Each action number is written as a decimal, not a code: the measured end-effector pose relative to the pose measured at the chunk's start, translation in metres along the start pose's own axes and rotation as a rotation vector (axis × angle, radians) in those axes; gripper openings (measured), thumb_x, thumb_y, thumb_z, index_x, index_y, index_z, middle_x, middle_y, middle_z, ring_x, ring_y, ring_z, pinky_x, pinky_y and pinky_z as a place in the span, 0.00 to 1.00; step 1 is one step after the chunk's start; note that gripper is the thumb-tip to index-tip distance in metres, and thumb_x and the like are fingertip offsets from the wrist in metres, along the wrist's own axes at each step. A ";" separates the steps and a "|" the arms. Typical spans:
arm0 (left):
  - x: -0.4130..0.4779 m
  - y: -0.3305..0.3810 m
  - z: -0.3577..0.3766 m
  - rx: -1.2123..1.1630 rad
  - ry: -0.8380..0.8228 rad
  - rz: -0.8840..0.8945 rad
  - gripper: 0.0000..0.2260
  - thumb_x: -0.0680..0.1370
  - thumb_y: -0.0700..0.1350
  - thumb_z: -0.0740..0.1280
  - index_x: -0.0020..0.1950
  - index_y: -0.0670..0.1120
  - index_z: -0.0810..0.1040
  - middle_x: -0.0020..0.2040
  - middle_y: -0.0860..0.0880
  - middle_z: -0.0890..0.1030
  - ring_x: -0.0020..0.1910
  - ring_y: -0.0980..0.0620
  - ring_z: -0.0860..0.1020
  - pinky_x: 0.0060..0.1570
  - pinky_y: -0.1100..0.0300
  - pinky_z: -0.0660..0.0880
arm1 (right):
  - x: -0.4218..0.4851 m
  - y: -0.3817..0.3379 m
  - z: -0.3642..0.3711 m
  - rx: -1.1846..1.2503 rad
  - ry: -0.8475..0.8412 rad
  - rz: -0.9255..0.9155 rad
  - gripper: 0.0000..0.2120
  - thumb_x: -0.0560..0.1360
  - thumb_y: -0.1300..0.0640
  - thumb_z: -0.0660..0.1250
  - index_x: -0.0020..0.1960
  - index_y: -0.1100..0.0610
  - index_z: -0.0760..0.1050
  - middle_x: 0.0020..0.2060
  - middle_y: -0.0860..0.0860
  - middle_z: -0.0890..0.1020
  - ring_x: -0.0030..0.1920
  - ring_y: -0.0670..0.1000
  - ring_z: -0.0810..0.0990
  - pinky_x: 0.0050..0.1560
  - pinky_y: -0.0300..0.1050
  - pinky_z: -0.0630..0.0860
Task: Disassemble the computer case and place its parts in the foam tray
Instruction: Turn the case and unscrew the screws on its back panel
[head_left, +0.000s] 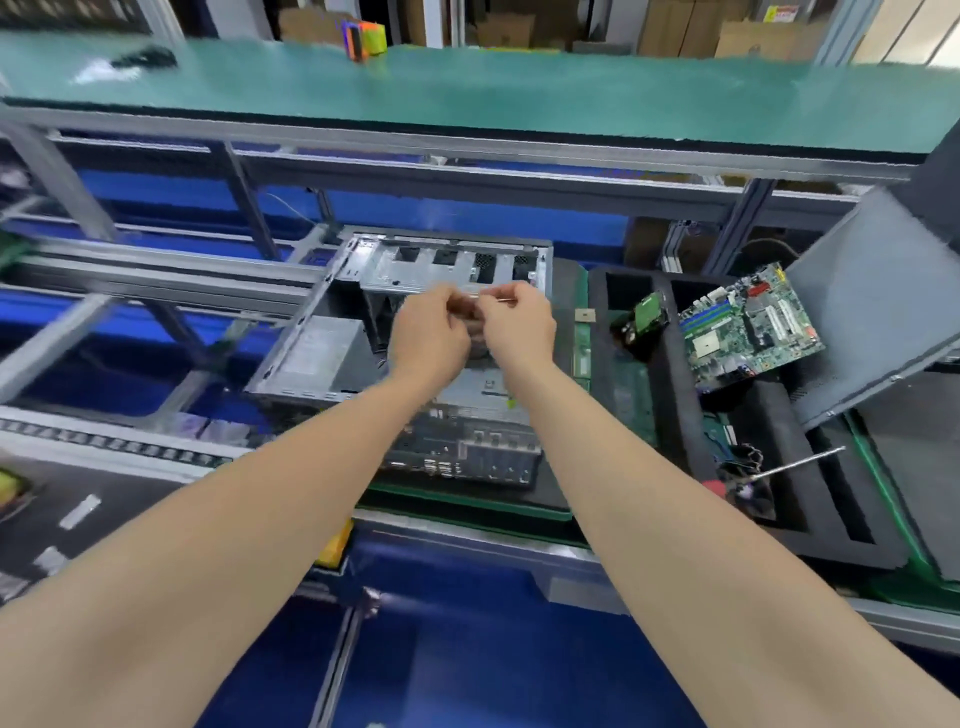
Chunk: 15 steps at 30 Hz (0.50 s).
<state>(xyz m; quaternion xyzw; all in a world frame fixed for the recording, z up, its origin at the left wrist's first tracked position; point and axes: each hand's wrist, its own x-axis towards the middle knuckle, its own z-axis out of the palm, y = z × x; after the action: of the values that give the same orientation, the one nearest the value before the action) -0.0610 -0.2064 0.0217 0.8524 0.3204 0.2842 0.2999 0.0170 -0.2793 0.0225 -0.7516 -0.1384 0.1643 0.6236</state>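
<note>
Head view: my left hand (431, 327) and right hand (517, 325) meet with fingers curled, pinching a small part (496, 298) too blurred to name. I hold it over the computer case (322, 353) just beneath them, probably to work it free. The foam tray (675, 374) sits right of my hands, with the motherboard (748, 332) already in it.

Head-worn view, forward and down over the workbench (467, 525).

two hands (431, 332) (519, 325) (one left, one right), one computer case (322, 348), one foam tray (675, 374), one motherboard (753, 327), one screwdriver (795, 465)
</note>
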 end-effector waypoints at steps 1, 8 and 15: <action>0.006 -0.018 -0.017 0.026 0.028 -0.042 0.15 0.75 0.34 0.61 0.53 0.48 0.83 0.50 0.49 0.85 0.52 0.47 0.80 0.52 0.51 0.78 | -0.002 -0.002 0.023 0.007 -0.070 0.036 0.04 0.78 0.59 0.68 0.50 0.51 0.80 0.48 0.51 0.86 0.51 0.57 0.85 0.52 0.56 0.84; 0.039 -0.128 -0.098 0.291 -0.077 -0.463 0.23 0.77 0.46 0.63 0.72 0.44 0.67 0.70 0.39 0.71 0.66 0.35 0.72 0.66 0.43 0.69 | -0.013 0.001 0.149 0.031 -0.419 0.453 0.12 0.83 0.53 0.66 0.63 0.58 0.73 0.51 0.55 0.78 0.49 0.58 0.81 0.51 0.53 0.83; 0.054 -0.162 -0.107 -0.006 -0.304 -0.563 0.24 0.79 0.48 0.60 0.74 0.44 0.66 0.68 0.39 0.74 0.60 0.37 0.76 0.53 0.50 0.74 | 0.002 0.011 0.198 -0.188 -0.447 0.533 0.42 0.83 0.30 0.53 0.86 0.55 0.48 0.85 0.53 0.54 0.83 0.60 0.58 0.79 0.58 0.63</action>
<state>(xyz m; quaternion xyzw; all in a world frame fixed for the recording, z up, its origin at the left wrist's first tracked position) -0.1604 -0.0328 -0.0046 0.7621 0.4944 0.0602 0.4137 -0.0640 -0.1038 -0.0213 -0.7610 -0.0850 0.4680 0.4412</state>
